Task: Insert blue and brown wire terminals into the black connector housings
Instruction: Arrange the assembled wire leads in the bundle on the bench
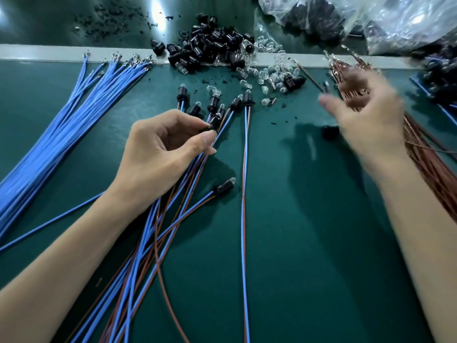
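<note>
Left grip [160, 149] pinched a black housing [213, 125], half hidden by its thumb; right grip [366, 115] blurred over brown wires [426, 167], closure unclear.

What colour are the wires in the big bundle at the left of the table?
Blue. The wire bundle shows best in the head view, the only one.

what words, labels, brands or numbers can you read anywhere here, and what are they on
None can be read in this view.
On the plastic bags: no print shows.
On the pile of black housings: markings, if any, too small to tell.
On the black housing pinched by the left hand: nothing shows.
On the blue wires and brown wires: no print shows.
</note>
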`<state>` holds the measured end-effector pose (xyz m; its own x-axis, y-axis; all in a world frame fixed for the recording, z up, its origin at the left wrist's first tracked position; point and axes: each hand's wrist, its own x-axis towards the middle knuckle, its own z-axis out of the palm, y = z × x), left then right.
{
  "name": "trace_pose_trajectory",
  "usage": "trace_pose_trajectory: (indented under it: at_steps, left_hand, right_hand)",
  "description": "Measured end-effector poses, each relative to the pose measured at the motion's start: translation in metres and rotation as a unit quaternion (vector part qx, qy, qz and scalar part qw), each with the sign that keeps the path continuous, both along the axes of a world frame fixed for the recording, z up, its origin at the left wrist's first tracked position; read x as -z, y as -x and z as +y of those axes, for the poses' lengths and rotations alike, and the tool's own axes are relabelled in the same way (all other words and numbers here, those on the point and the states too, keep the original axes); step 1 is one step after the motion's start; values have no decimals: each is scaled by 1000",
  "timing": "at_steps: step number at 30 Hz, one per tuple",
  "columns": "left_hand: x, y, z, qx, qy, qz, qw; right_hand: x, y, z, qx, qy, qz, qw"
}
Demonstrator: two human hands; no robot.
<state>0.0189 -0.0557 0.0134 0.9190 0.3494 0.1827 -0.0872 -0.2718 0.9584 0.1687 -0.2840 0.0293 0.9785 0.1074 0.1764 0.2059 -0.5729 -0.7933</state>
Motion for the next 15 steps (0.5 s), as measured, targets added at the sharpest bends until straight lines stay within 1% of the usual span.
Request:
trace_pose_trajectory:
  at_steps: [1, 2, 5, 8, 10, 13, 15]
  left_hand:
    - [0, 0, 0, 1, -1, 2, 1000]
    - [1, 1, -1, 2, -4, 2, 1000]
    - [0, 1, -1, 3, -14, 7, 1000]
    - [0, 1, -1, 2, -17, 8, 1000]
    - [1, 1, -2, 3, -18, 11, 1000]
    - [0, 2, -3, 11, -20, 11, 1000]
    - [-2, 3, -5, 31, -14, 6, 999]
  right_hand:
    - [9, -3, -5, 29, 166, -23, 985]
    - [12, -5, -7, 61, 244, -29, 967]
    - [7, -6, -4, 110, 241, -10, 964]
    - [1, -4, 1, 128, 240, 23, 962]
    - [0, -1, 5, 130, 266, 27, 955]
    - [-3, 3, 12, 110, 337, 18, 935]
    - [-9, 7, 17, 106, 345, -28, 932]
